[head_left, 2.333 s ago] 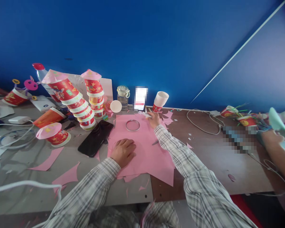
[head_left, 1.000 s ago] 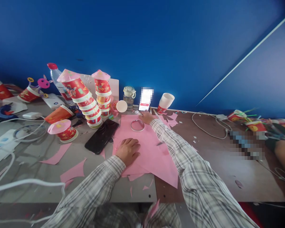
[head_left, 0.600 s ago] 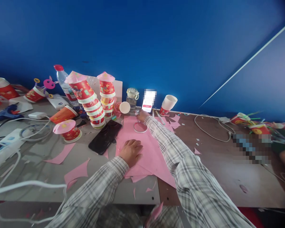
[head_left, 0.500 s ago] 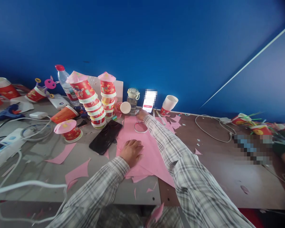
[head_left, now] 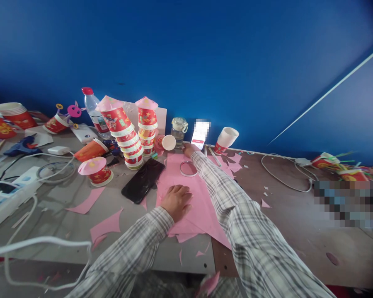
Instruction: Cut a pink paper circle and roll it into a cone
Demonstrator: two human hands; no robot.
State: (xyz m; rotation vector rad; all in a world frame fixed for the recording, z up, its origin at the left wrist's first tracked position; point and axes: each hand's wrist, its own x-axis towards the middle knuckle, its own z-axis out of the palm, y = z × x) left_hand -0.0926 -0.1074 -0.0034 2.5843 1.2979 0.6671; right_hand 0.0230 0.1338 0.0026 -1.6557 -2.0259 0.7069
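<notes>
My left hand point(head_left: 176, 203) lies on a stack of pink paper point(head_left: 202, 207), fingers loosely spread, palm down. My right hand point(head_left: 191, 150) reaches to the far end of the paper, beside a small clear jar with a pale lid point(head_left: 179, 128). Its fingertips are bent away from me, and what they touch or hold cannot be made out. Between the two hands a thin white ring point(head_left: 188, 174) rests on the paper. A lit phone point(head_left: 199, 138) leans against the blue wall just beyond my right hand.
Left stand two towers of red paper cups point(head_left: 124, 136) point(head_left: 147, 120) with pink tops, a bottle point(head_left: 95, 109) and a dark phone point(head_left: 143, 181). A power strip point(head_left: 15, 194) and loose cables lie farther left. White-rimmed cups point(head_left: 226, 138) stand right; a cable point(head_left: 282, 188) curves beyond. Pink scraps point(head_left: 107, 225) are scattered about.
The view has shifted slightly, so everything sits a little farther right. My left hand stays on the paper. A small pale thing by my right fingertips is no longer visible.
</notes>
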